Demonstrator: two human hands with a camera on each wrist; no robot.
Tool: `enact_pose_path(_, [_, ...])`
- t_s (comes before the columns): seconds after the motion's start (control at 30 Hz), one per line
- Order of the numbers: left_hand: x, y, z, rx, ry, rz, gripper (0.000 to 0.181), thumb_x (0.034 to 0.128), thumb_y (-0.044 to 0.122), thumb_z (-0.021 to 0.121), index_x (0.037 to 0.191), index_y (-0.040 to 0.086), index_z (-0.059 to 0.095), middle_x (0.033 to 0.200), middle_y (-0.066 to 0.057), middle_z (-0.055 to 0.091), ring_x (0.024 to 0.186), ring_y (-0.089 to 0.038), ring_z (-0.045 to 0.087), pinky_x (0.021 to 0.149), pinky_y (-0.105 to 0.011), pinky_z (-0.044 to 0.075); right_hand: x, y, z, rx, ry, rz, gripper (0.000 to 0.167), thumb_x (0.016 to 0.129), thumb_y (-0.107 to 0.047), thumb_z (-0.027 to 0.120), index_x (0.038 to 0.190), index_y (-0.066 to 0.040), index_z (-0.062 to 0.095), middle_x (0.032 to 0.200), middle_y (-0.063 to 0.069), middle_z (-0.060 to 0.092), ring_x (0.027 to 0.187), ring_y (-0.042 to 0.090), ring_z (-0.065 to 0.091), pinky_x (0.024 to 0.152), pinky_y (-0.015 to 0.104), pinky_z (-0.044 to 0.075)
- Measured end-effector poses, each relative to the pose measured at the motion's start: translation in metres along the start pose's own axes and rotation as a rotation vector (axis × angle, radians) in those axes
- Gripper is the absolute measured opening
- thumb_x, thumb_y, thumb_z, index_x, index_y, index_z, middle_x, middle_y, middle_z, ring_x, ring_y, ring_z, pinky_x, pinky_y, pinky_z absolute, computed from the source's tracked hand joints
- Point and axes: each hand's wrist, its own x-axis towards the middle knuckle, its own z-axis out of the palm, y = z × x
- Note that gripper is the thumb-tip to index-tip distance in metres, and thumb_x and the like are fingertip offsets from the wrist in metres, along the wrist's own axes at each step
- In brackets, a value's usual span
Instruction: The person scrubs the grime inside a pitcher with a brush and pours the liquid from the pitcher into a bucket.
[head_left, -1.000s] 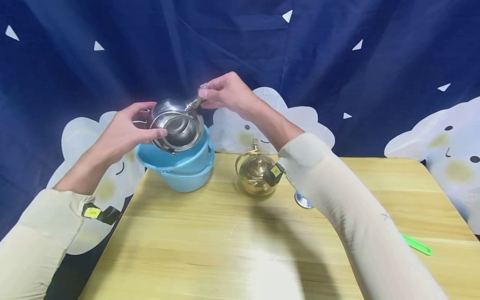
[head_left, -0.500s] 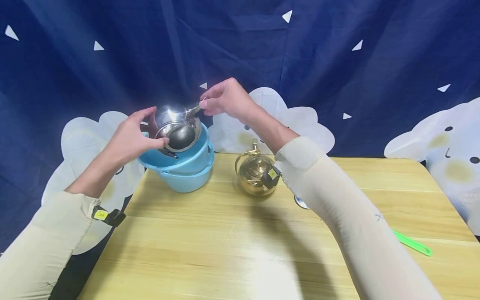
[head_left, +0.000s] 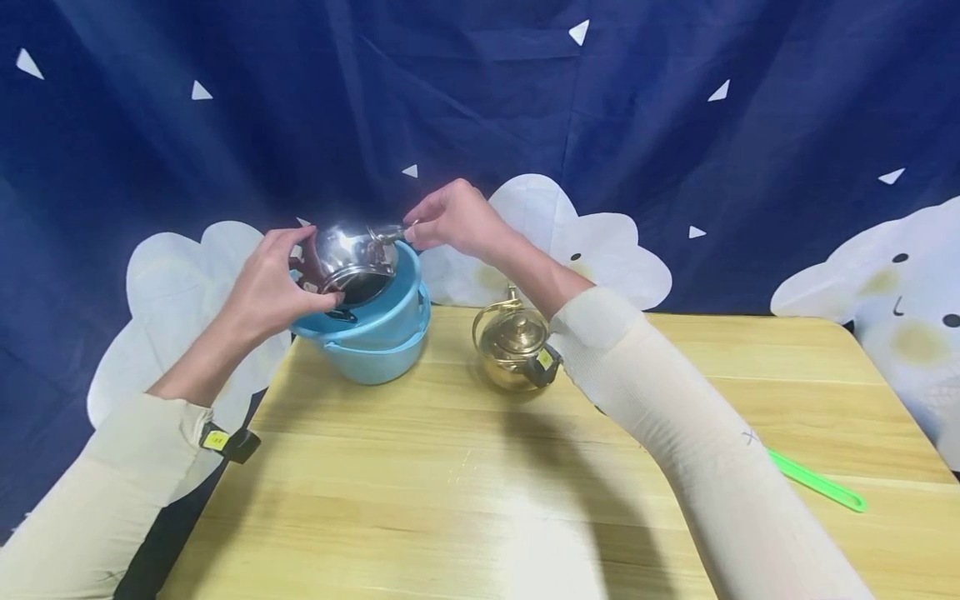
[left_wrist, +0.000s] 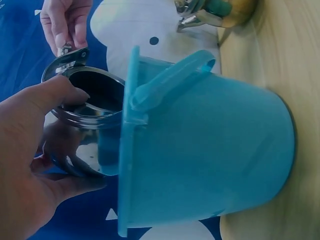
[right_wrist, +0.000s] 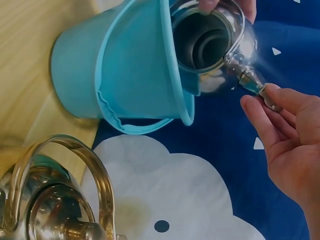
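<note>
A shiny silver teapot (head_left: 347,250) with its mouth uncovered is tipped over the light blue bucket (head_left: 375,362). My left hand (head_left: 262,287) grips the pot's round body, thumb at the rim and fingers around the far side. With its fingertips, my right hand (head_left: 461,221) pinches the end of the spout (right_wrist: 252,82). Part of the teapot's mouth (right_wrist: 205,45) dips past the bucket's rim, and its dark inside shows in both wrist views. What lies inside the bucket is hidden.
A gold teapot (head_left: 517,346) with an arched handle stands right of the bucket on the wooden table (head_left: 420,492). A green plastic strip (head_left: 821,483) lies at the right, partly behind my right sleeve. Behind the table hangs a dark blue curtain (head_left: 480,92) with cloud prints.
Both hands have lowered the silver teapot towards the bucket and tipped its mouth further down, its spout swinging towards level. My right sleeve now covers the small silver disc on the table.
</note>
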Motion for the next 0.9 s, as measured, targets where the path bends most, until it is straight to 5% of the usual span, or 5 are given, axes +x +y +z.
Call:
enact_pose_path(0.23, [-0.004,-0.004,0.01,0.01,0.049,0.049,0.1,0.0695,0.016,0.091,0.153,-0.005,0.04,0.15,-0.03,0.043,0.113,-0.044,0.055,0.092,-0.058,0.051,-0.001,0.005,0.002,-0.116,0.02,-0.024,0.026,0.089,-0.018,0.081,0.114,-0.011,0.079,0.102,0.003,0.082,0.093,0.011,0.078,0.087,0.028,0.06])
enact_pose_path(0.9, [-0.009,-0.008,0.018,0.056,0.175,0.112,0.1,0.0634,0.008,0.089,0.151,-0.004,0.043,0.149,-0.029,0.043,0.126,-0.046,0.05,0.102,-0.064,0.05,-0.001,0.011,0.004,-0.217,0.044,-0.113,0.025,0.089,-0.019,0.08,0.114,-0.013,0.079,0.109,0.003,0.081,0.101,0.014,0.073,0.091,0.03,0.06])
